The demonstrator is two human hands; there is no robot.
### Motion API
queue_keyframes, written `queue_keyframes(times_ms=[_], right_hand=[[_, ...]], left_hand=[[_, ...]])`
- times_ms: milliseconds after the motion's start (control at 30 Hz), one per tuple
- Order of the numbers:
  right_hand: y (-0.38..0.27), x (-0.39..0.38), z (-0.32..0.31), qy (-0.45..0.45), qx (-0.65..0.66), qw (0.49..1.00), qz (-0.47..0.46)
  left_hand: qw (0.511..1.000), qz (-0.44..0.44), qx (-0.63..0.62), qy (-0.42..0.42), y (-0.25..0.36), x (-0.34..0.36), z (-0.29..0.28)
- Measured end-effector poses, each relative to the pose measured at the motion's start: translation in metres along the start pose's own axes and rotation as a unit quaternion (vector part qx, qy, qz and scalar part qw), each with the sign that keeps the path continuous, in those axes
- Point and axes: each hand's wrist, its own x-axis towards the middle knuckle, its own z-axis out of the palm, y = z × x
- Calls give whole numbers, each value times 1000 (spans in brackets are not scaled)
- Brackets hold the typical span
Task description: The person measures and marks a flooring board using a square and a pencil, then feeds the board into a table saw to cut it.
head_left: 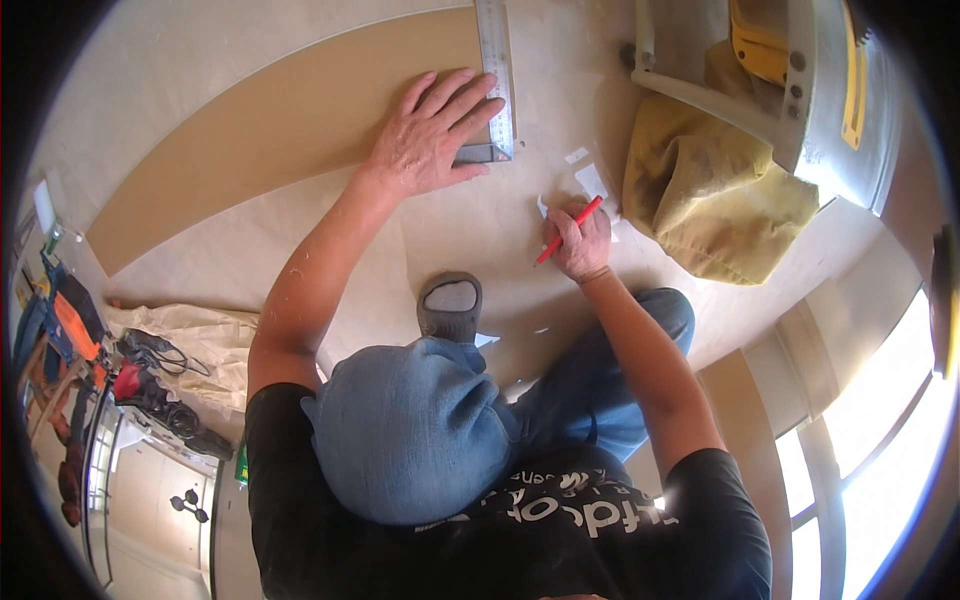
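My left hand [430, 135] lies flat with its fingers spread across the right end of a long brown board [270, 120], which has a curved outer edge. Its fingertips reach onto the metal try square [498, 60] set along the board's end; the square's darker stock [478, 154] shows below the fingers at the near corner. To the right, apart from the board, my right hand [585, 245] grips a red pencil [551, 249], its point tilted down and left above the covered floor.
Small white paper scraps [590, 180] lie beyond my right hand. A stained mustard cloth [700, 190] sits at the right, under a grey metal frame [850, 110] with yellow parts. Tools [75, 315] and a beige cloth [190, 335] are at left. My shoe [450, 310] is near the middle.
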Motion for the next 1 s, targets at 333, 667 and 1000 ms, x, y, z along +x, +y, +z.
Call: queue_keyframes(times_ms=[333,667,1000], right_hand=[[1,-2,2,-14,-8,1000,14],[-26,51,-37,-18,225,957,182],[-42,191,-47,42,295,914,275]], left_hand=[[1000,-14,-11,-11,-2,2,0],[1000,-14,-26,-7,-3,2,1],[999,-11,-47,-4,-5,1,-1]])
